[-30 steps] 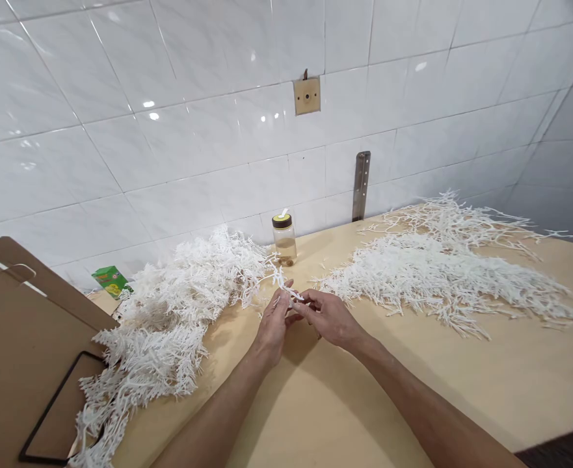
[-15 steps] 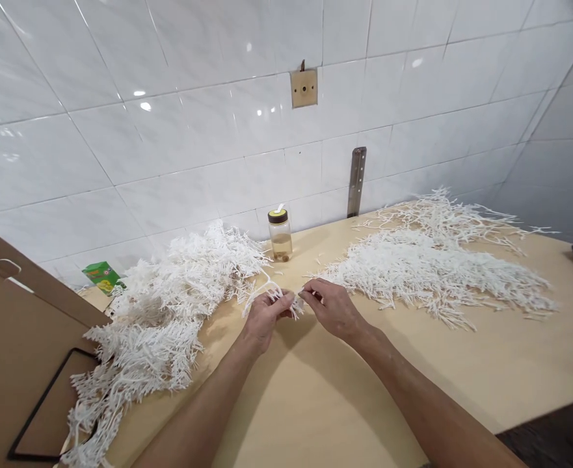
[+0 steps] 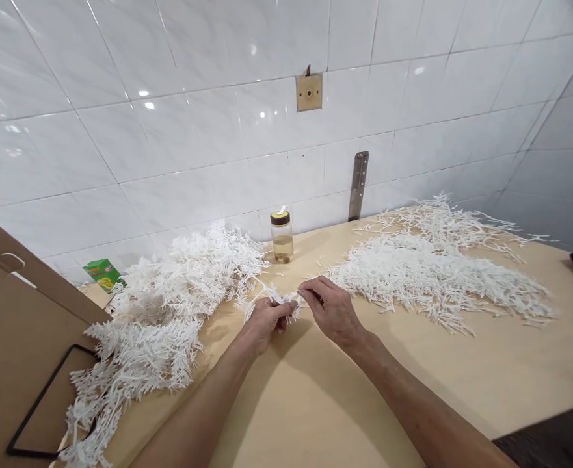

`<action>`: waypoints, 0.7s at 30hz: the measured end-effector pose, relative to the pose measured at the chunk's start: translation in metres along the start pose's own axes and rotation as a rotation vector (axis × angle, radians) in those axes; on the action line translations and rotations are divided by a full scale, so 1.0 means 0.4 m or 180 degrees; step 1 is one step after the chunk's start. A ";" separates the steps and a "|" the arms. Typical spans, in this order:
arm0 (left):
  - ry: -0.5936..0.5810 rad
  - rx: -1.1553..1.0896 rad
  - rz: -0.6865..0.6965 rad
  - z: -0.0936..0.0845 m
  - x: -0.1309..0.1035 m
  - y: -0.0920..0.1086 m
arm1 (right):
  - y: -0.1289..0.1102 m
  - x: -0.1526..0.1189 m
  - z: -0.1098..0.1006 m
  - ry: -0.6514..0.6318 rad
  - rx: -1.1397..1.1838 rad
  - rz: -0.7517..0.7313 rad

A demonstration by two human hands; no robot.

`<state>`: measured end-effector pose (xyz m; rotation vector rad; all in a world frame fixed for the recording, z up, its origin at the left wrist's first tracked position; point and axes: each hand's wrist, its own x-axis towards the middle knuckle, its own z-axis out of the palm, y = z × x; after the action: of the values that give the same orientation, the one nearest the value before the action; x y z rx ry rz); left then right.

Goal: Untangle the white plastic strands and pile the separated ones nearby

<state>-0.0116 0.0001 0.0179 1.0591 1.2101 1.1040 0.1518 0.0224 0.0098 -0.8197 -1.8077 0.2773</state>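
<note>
And now the two hands are apart: a second ago they met over the same strands, fingers on both sides, and here a narrow gap has come between the left hand (image 3: 266,318) and the right hand (image 3: 332,309). The white sprig (image 3: 279,296) has dropped too; it stood up from the fingers toward the jar (image 3: 282,240) then, and now it lies low across the left hand. Against half a second ago, the right fingertips sit about level with the sprig's near end, and both piles look unchanged.

The left grip has it, thumb pressed over the fingers, sprig pinched between, strands spilling out beyond the fingertips on both sides. The right grip is narrow, thumb and forefinger brought together, right beside the sprig's loose end; whether a strand is caught in there, I cannot tell.

Just left of the left grip, the big white pile (image 3: 169,292) spreads over the bench (image 3: 335,403), with the cardboard box (image 3: 17,338) farther out and the green carton (image 3: 103,276) behind the pile. Right of the right grip and a little beyond it, a flatter white heap (image 3: 427,273) fans away. Straight beyond the hands stands the jar, upright, dark-rimmed lid on, and past it to the right a metal strip (image 3: 358,185) is upright by the wall.
</note>
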 end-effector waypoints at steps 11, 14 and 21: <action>-0.0037 -0.0856 -0.0226 0.002 0.002 0.015 | -0.021 0.000 -0.013 -0.0037 0.0085 -0.0225; 0.0170 -0.0845 0.0041 0.000 0.005 0.015 | -0.024 0.000 -0.019 -0.0152 0.0084 -0.0142; 0.0388 -0.0258 0.0686 0.012 0.003 0.011 | -0.023 0.002 -0.004 -0.0477 0.0713 0.1078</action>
<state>-0.0072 0.0016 0.0223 1.0911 1.1550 1.3900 0.1494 0.0159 0.0160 -0.9620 -1.7295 0.7646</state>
